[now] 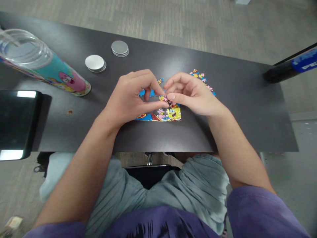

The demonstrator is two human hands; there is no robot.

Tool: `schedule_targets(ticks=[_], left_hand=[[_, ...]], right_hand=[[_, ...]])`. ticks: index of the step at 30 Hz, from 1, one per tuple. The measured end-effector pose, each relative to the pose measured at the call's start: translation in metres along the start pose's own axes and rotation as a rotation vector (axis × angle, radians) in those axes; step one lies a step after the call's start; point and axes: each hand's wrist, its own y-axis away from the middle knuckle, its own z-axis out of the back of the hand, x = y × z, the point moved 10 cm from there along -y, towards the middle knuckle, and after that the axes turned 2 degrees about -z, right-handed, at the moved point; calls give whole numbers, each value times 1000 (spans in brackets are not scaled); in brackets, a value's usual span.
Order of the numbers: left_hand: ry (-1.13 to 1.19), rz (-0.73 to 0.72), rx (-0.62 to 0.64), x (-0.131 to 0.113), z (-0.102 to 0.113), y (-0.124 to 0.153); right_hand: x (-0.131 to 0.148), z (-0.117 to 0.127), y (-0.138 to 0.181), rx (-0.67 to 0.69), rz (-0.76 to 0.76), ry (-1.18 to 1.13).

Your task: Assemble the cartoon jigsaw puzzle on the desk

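A partly assembled jigsaw puzzle (174, 114) with a yellow cartoon face lies near the table's front edge, under my hands. Gaps of dark tabletop show inside its frame. My left hand (133, 96) hovers over its left part, thumb and index finger curved apart, and hides some of it. From the right, my right hand (193, 94) comes in with thumb and fingertips drawn together on a small puzzle piece, mostly hidden by the fingers. Loose puzzle pieces (201, 77) lie in a group behind my right hand. One more loose piece (160, 80) sits just beyond the puzzle.
Two small stacks of flat round discs, one white (94, 62) and one grey (120, 48), stand at the back left. A clear-topped cartoon-printed canister (56, 71) and a black device (17, 124) are at the left. A dark bottle (284, 69) with a blue label stands far right.
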Motion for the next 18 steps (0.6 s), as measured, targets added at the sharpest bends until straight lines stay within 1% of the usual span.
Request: schedule_targets(ticks=[3,6,9,12,15,18], left_hand=[[-20,-12,-19,0,1,1],[-30,-9,-6,4,-2,2],[14,-58,8,3,-2,2],[81,-90,25,0,2,2],[116,-21,30,7,10,3],[133,31,14,16,25,7]], right_hand=[[3,-2,-1,-9,28,31],[3,2,-4,-51,67,72],[3,6,-5,-92,88,125],[4,6,-4,-87,93,191],[5,3,-1,-65,96,294],[10,-4,1,-27,161,400]])
